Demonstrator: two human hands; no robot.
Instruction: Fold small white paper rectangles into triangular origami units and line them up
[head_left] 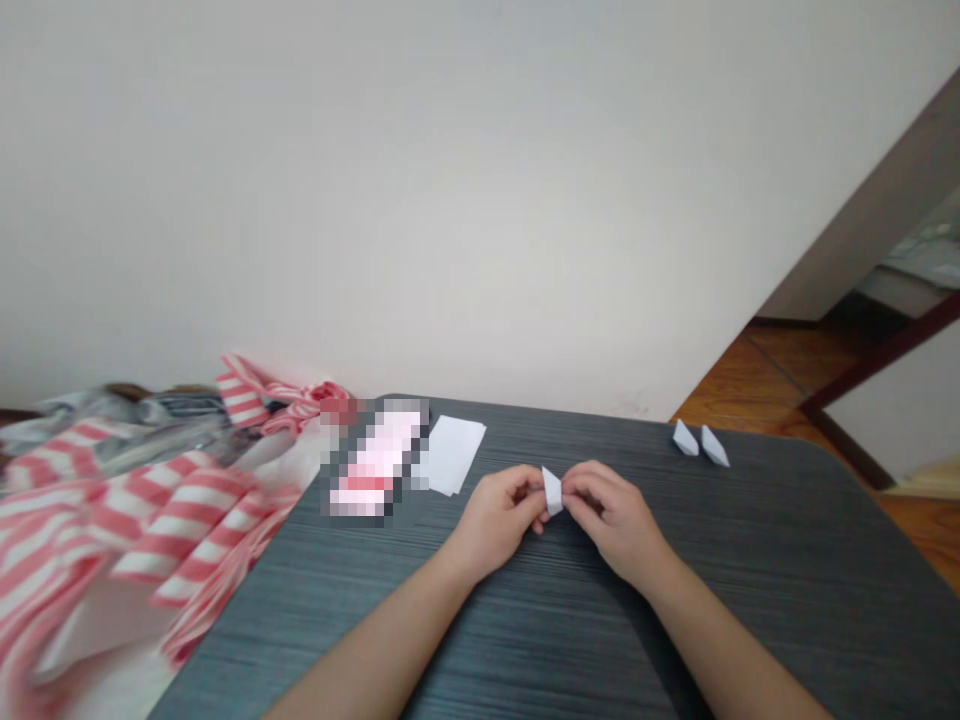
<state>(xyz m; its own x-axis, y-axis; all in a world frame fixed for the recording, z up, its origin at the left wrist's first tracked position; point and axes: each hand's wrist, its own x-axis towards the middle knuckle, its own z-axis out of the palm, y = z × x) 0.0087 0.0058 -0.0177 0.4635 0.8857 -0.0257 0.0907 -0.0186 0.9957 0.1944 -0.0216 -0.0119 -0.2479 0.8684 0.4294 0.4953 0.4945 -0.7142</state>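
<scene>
A small folded piece of white paper (553,492) with a pointed top is held up over the dark table between both hands. My left hand (499,515) pinches its left edge with thumb and fingers. From the other side, my right hand (613,515) grips the right edge, fingers bent and closed. Some of the paper's lower part is hidden by the fingertips. To the left, beyond my left hand, lies a small stack of white paper sheets (454,455). Two folded white paper pieces (685,438) with pointed tips rest side by side at the far right.
A pixelated flat object (379,460) lies left of the sheets on the dark wood-grain table (750,580). Red-and-white striped cloth (180,510) is heaped along the table's left side. A pale wall (480,220) rises directly behind, and wooden floor (739,375) shows at right.
</scene>
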